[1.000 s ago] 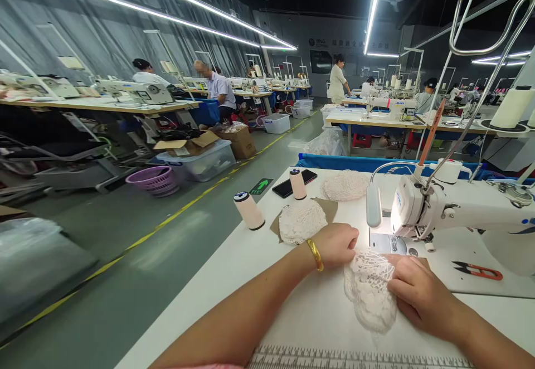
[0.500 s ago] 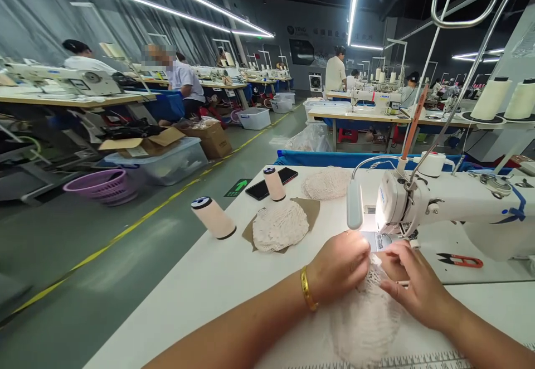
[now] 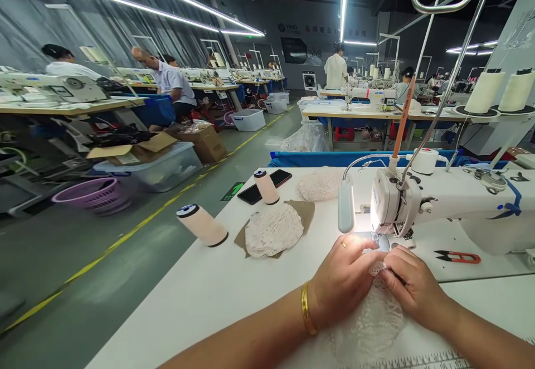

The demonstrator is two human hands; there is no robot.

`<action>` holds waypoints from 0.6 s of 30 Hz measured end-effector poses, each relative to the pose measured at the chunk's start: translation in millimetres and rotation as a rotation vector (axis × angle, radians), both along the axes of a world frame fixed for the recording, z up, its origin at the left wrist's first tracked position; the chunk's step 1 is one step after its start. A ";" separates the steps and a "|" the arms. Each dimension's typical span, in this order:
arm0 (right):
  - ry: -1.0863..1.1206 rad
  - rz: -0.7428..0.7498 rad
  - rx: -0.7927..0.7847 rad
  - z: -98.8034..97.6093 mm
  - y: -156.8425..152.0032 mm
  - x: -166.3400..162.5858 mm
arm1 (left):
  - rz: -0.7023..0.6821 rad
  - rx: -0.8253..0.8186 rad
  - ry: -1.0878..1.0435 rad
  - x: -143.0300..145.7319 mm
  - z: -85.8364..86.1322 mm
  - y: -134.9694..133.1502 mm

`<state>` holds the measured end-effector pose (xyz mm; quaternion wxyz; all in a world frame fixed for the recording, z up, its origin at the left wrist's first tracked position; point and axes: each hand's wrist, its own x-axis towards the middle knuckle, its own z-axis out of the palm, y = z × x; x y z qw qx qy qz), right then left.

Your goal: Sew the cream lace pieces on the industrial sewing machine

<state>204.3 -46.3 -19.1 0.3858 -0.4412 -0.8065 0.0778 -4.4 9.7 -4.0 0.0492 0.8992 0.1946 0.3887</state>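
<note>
A piece of white lace fabric [image 3: 382,316] hangs from both hands onto the table, just in front of the sewing machine [image 3: 434,193]. My left hand [image 3: 345,280] is closed on its upper edge, fingertips beside the presser foot. My right hand [image 3: 413,282] pinches the same edge from the other side, thumb against the lace. The two hands nearly touch, and their fingers hide part of the fabric's edge. The machine's lamp [image 3: 345,207] lights the spot. Red-handled thread snips [image 3: 458,257] lie right of my right hand.
Left on the white table [image 3: 200,307] are a stack of lace pieces [image 3: 273,229], another lace pile [image 3: 318,184], two thread cones [image 3: 203,225] and a phone [image 3: 281,177]. A ruler strip [image 3: 422,360] runs along the near edge. People work at other machines beyond the aisle.
My right hand has closed in toward my left, its fingers now pinching the lace edge. My left hand has shifted slightly lower. The view has swung slightly to the right.
</note>
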 end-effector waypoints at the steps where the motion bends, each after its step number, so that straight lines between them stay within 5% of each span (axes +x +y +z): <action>1: -0.001 -0.002 -0.001 -0.1 0.1 0.2 | -0.001 0.014 -0.018 -0.3 0.1 0.0; 18: -0.013 0.009 0.000 -1.8 -3.2 0.7 | 0.043 0.067 -0.079 0.4 -2.6 1.6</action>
